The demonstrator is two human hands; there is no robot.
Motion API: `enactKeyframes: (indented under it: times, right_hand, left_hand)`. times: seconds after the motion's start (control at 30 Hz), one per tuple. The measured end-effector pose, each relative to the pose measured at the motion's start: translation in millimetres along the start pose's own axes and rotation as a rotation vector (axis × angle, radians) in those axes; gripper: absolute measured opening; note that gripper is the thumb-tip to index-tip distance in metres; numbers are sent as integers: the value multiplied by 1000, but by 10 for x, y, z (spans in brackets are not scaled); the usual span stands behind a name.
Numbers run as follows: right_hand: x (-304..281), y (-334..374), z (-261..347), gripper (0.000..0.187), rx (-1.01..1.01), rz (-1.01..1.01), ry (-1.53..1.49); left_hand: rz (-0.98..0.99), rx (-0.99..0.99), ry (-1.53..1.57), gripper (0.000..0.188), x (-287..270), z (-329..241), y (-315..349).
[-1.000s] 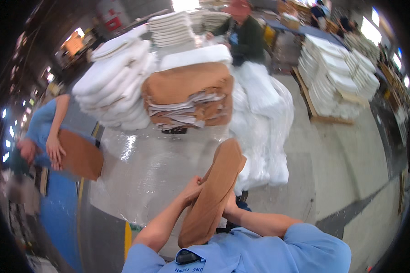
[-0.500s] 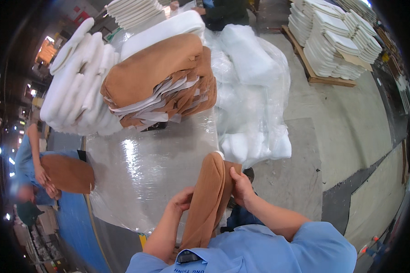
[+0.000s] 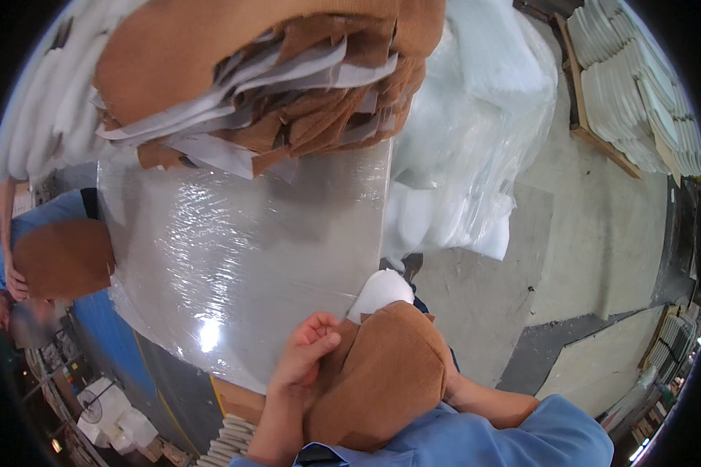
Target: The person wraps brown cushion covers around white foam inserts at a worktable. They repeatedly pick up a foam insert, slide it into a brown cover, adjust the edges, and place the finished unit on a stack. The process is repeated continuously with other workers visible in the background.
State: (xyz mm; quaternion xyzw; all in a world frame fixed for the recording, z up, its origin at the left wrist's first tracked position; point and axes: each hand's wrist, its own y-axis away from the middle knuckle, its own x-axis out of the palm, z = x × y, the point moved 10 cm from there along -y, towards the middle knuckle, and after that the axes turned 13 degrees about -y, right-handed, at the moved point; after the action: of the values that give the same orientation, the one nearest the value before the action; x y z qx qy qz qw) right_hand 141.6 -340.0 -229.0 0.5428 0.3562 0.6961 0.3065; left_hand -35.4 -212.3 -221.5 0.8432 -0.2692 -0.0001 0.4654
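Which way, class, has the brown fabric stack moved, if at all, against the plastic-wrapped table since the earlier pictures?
No, no visible shift: the brown fabric stack still sits on the plastic-wrapped table, left of the white bundle.

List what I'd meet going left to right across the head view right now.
Far-left brown piece → left hand → brown cover at the hands → plastic-wrapped white bundle → white stack on a wooden pallet.
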Motion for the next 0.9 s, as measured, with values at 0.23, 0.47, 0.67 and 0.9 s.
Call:
enactKeyframes:
  times: [0.23, 0.47, 0.67, 0.9]
  right_hand:
    - [24, -130, 91, 27, 99, -2, -49]
    - [-81, -317, -410, 64, 274, -12, -221]
    - [276, -270, -510, 77, 304, 107, -336]
    - [281, -74, -279, 80, 231, 91, -199]
  left_hand:
    - [16, -217, -93, 16, 286, -75, -50]
    - [-559, 488, -1001, 11, 286, -798, 315]
    - [-622, 627, -872, 14, 372, -713, 280]
    - [-478, 968, -939, 9, 674, -727, 461]
